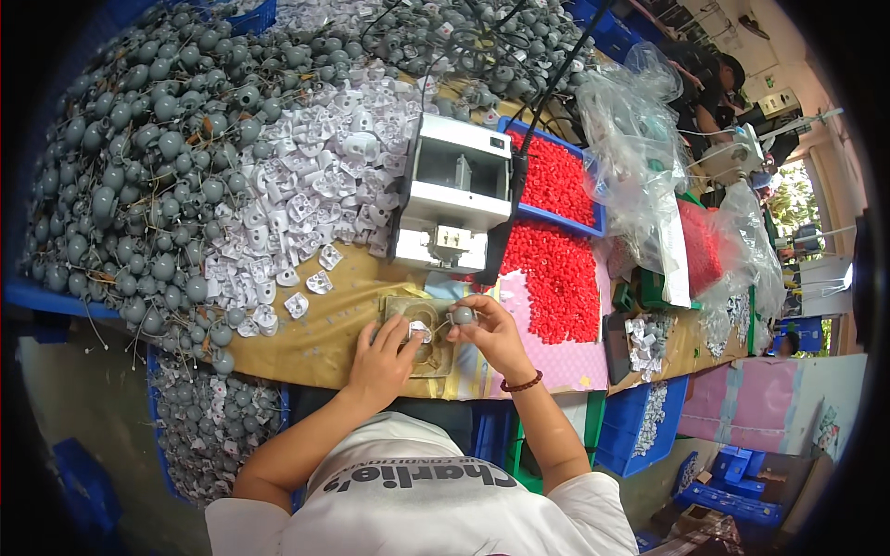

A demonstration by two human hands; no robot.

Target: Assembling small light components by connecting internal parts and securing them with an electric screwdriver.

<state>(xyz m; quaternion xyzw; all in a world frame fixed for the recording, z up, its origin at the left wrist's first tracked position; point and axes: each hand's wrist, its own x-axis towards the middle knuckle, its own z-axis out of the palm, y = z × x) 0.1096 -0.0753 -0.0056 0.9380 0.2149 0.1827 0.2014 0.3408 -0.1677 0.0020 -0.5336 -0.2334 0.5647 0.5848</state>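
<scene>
A clear block fixture (434,360) with a round recess lies at the table's front edge. In its recess sits a small white plastic part (420,331). My left hand (380,366) rests on the fixture's left side, fingers apart, with fingertips at the white part. My right hand (494,335) pinches a round grey plastic ball (462,316) between thumb and fingers, just right of the recess. A thin wire seems to run from the ball toward the white part, though its end is hard to make out.
Behind the fixture stands a white-and-black bench machine (454,195). Grey balls with wires (139,176) and white plastic parts (301,181) are heaped at left. Red pieces (556,287) lie at right, with more in a blue tray (600,218). Blue bins stand below the table.
</scene>
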